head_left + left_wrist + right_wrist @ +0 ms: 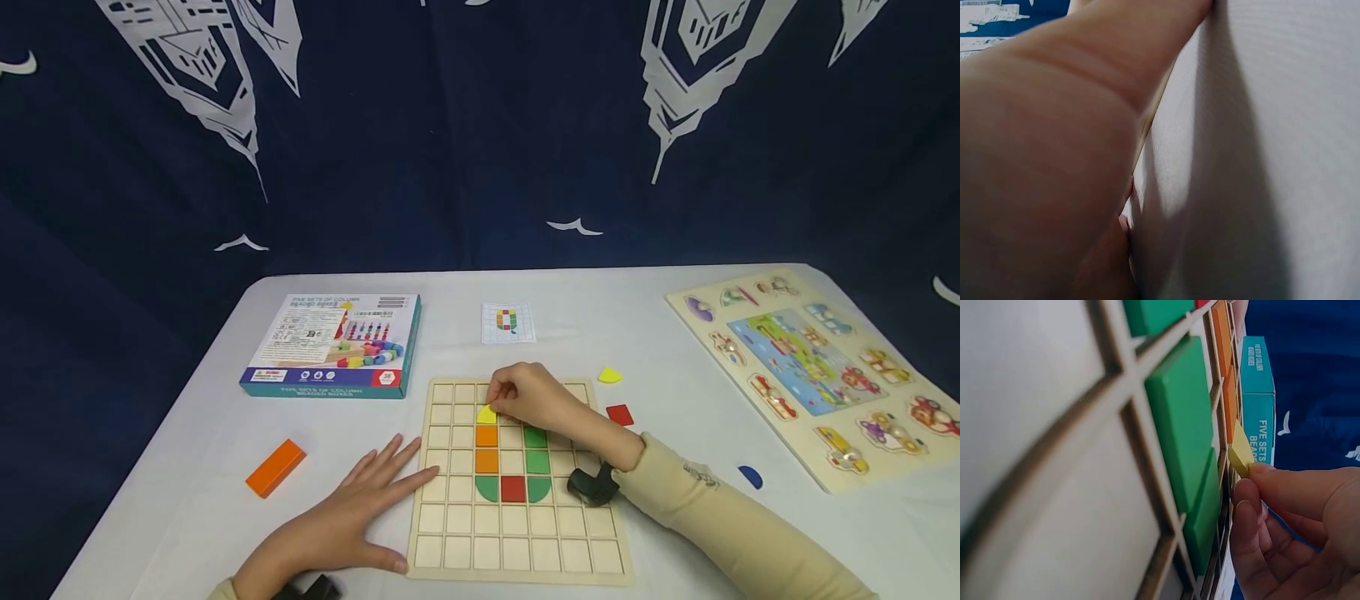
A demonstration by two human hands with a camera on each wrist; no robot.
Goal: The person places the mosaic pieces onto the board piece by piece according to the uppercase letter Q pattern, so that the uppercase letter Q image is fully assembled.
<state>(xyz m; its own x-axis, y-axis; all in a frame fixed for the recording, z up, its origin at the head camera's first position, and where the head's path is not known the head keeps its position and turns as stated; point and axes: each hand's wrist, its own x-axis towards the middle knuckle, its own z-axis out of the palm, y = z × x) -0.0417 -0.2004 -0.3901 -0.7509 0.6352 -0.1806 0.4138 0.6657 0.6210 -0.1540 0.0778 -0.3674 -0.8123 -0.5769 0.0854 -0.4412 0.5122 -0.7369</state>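
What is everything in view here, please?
Table: one, white, foreground.
Curtain: one, mostly navy, background.
Box: one, teal and white, far left.
Card: one, white, far centre.
Puzzle board: one, multicoloured, right.
Block: one, orange, left.
Grid board: one, beige, centre.
Placed tiles: seven, two orange, four green, one red, in grid board.
Loose tiles: three, yellow, red, blue, right of grid board.
Held tile: one, yellow, centre.
Wrist devices: two, black, wrists.
Sleeves: two, beige, arms.
Left hand: one, at grid board's left edge.
Right hand: one, pinching held tile.
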